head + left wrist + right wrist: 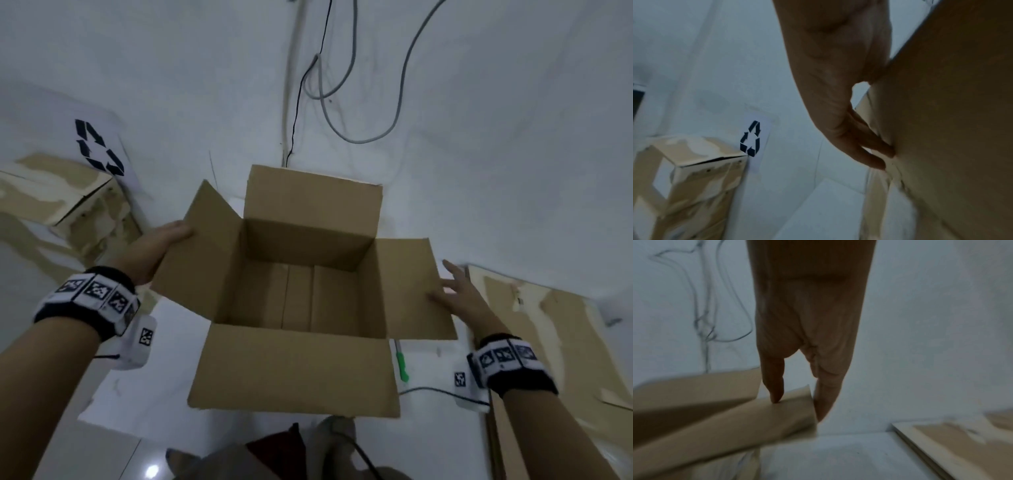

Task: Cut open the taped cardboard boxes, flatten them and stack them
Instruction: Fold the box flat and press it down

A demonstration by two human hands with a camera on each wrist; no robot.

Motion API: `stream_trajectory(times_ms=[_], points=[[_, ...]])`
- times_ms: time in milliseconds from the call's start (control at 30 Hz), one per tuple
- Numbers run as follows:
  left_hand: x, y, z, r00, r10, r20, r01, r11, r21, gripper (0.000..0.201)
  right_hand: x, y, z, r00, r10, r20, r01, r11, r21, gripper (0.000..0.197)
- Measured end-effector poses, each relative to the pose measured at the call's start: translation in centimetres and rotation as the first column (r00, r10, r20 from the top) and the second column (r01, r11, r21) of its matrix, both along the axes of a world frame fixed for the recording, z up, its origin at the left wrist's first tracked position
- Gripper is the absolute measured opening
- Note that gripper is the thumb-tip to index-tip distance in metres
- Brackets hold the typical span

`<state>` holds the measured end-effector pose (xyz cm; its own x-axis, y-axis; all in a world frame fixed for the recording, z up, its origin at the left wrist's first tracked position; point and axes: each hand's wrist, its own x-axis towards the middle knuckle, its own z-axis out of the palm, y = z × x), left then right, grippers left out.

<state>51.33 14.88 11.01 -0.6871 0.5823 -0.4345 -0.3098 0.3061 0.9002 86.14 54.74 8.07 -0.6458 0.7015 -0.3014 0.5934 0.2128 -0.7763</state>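
A brown cardboard box (pixel 301 298) stands upright on the white floor with all its top flaps folded outward and nothing inside. My left hand (pixel 169 238) holds the left flap (pixel 951 113) at its outer edge, thumb on the inner face. Its fingers (pixel 877 152) lie against the outer face. My right hand (pixel 454 289) is open at the right flap (pixel 735 418). Its thumb (pixel 774 394) touches the flap's top and its straight fingers reach past the edge. A green-handled cutter (pixel 402 365) lies on the floor under the right flap.
Flattened cardboard (pixel 548 342) lies on the floor at the right. At the left stands another box (pixel 68 205) with torn paper facing, beside a recycling sign (pixel 99 147) on the wall. Cables (pixel 342 102) hang down the wall behind. My legs (pixel 291 452) are just below the box.
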Motion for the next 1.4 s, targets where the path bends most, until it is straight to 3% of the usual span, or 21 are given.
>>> stream_trajectory(times_ms=[100,167,233,267,333,400,533,600,700,833,933,967,1000,1067,1133,1167,1200,1233,1300,1333,1400], points=[[-1.4,-1.8,-2.0,0.943,0.096,-0.319,-0.159,0.971,-0.177,0.050,0.3,-3.0,-2.2,0.988,0.028,0.154,-0.088,0.912,0.400,0.079],[-1.8,-2.1,-3.3,0.786,-0.101,-0.610,-0.196,0.895,-0.401,0.057,-0.4,-6.1,-3.4,0.992,0.119,0.046,-0.126,0.867,0.481,0.055],[-0.7,-1.6,-4.7,0.635,-0.399,-0.662,-0.211,0.734,-0.645,0.058,-1.7,-9.6,-4.3,0.987,0.155,-0.041,-0.123,0.896,0.427,0.032],[0.4,-1.1,-5.2,0.623,-0.468,-0.627,-0.193,0.685,-0.702,0.063,-2.4,-11.2,-4.7,0.990,0.136,-0.041,-0.113,0.930,0.351,0.027],[3.0,0.5,-6.4,0.661,-0.493,-0.566,-0.137,0.662,-0.737,0.090,-3.0,-13.6,-5.1,0.988,0.134,0.076,-0.149,0.951,0.272,0.042],[5.0,1.9,-7.6,0.711,-0.465,-0.527,-0.076,0.695,-0.715,0.109,-2.6,-14.4,-5.2,0.967,0.197,0.162,-0.235,0.934,0.268,0.064],[6.2,2.7,-10.4,0.910,-0.243,-0.337,0.079,0.897,-0.434,0.079,-1.4,-13.9,-4.9,0.912,0.348,0.217,-0.390,0.898,0.201,0.087],[6.1,2.5,-10.4,0.951,-0.181,-0.250,0.111,0.957,-0.270,0.070,-1.4,-13.9,-4.9,0.893,0.358,0.273,-0.428,0.862,0.270,0.081],[5.9,2.4,-9.9,0.969,-0.164,-0.187,0.127,0.972,-0.196,0.067,-2.3,-14.2,-5.1,0.858,0.287,0.425,-0.471,0.771,0.429,0.087],[6.1,2.0,-9.8,0.961,-0.101,-0.257,0.051,0.980,-0.192,0.057,-2.7,-14.8,-4.9,0.816,0.223,0.534,-0.515,0.700,0.495,0.085],[5.8,0.8,-10.1,0.979,0.141,-0.147,-0.144,0.990,-0.010,0.047,-2.8,-15.2,-4.3,0.774,0.307,0.554,-0.626,0.504,0.596,0.077],[5.5,0.3,-10.3,0.952,0.241,-0.187,-0.241,0.970,0.023,0.046,-3.0,-15.5,-4.1,0.749,0.342,0.568,-0.660,0.464,0.591,0.078],[5.4,-0.2,-10.2,0.892,0.320,-0.320,-0.339,0.941,-0.003,0.046,-3.3,-16.0,-3.6,0.730,0.372,0.573,-0.678,0.496,0.542,0.078],[4.5,-1.0,-10.5,0.689,0.488,-0.535,-0.572,0.820,0.013,0.047,-4.1,-17.5,-1.9,0.724,0.417,0.550,-0.671,0.612,0.419,0.069],[4.3,-1.2,-10.3,0.564,0.577,-0.590,-0.710,0.704,0.010,0.060,-5.3,-19.3,-0.6,0.777,0.453,0.436,-0.620,0.667,0.413,0.063],[4.5,-1.1,-9.9,0.555,0.617,-0.557,-0.746,0.666,-0.004,0.062,-6.0,-20.1,0.0,0.811,0.455,0.368,-0.581,0.704,0.409,0.062],[5.0,-0.7,-9.8,0.580,0.656,-0.482,-0.766,0.641,-0.050,0.060,-6.7,-20.6,0.5,0.845,0.440,0.304,-0.532,0.751,0.391,0.062],[5.8,-0.3,-9.7,0.661,0.641,-0.390,-0.730,0.668,-0.141,0.056,-7.3,-21.0,0.9,0.882,0.409,0.235,-0.470,0.806,0.360,0.062],[7.1,0.3,-10.2,0.822,0.534,-0.198,-0.569,0.786,-0.243,0.056,-8.1,-21.2,2.0,0.946,0.315,0.078,-0.324,0.916,0.235,0.065],[7.6,0.7,-10.6,0.865,0.494,-0.085,-0.498,0.830,-0.250,0.061,-8.4,-21.2,2.6,0.962,0.272,0.013,-0.270,0.946,0.181,0.070],[8.5,1.5,-10.7,0.864,0.471,0.178,-0.437,0.877,-0.199,0.076,-8.9,-20.7,4.0,0.980,0.198,-0.025,-0.194,0.976,0.099,0.070]])
